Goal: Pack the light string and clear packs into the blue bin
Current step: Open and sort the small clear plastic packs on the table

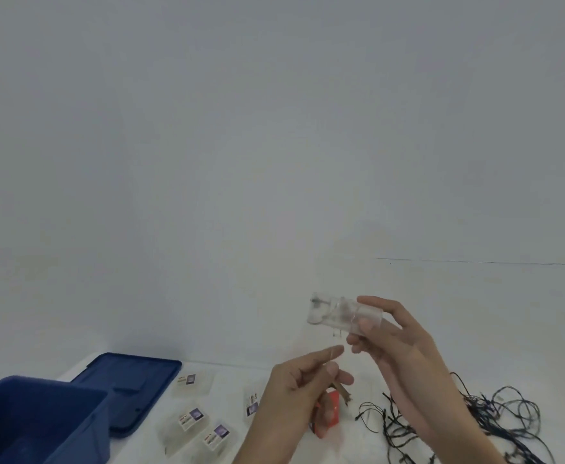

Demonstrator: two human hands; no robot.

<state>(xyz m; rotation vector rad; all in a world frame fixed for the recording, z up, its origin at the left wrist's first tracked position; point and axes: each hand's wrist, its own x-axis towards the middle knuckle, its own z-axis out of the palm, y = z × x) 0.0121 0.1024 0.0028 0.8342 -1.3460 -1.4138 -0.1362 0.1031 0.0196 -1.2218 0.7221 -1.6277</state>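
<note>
Right hand (391,333): raised, far to the right of the blue bin (40,385) and well above its rim. Thumb and curled fingers grip one end of a clear casing (331,313). The casing's long axis runs roughly level, with its free end pointing back toward the bin's side. Small prongs seem to hang below it, so it is possibly the string's plug end, though it is too blurred to be sure.

Left hand (294,393): lower, and the nearer of the two to the bin. Forefinger is out, thumb close under it. They may pinch a thin clear strand; cannot tell. A red thing (331,405) sits under the curled lower fingers; held or lying on the table, cannot tell.

Bin is open, with its lid (130,383) lying flat just behind and right of it.

Clear packs (190,420): several lie flat on the table right of the bin, between it and the left hand. None seen inside.

Light string (495,416): a dark loose tangle on the table, farthest from the bin, beyond the right forearm.

Judgement: everything must travel leftward to the bin. The left hand is better placed for the packs, the right for the string.
</note>
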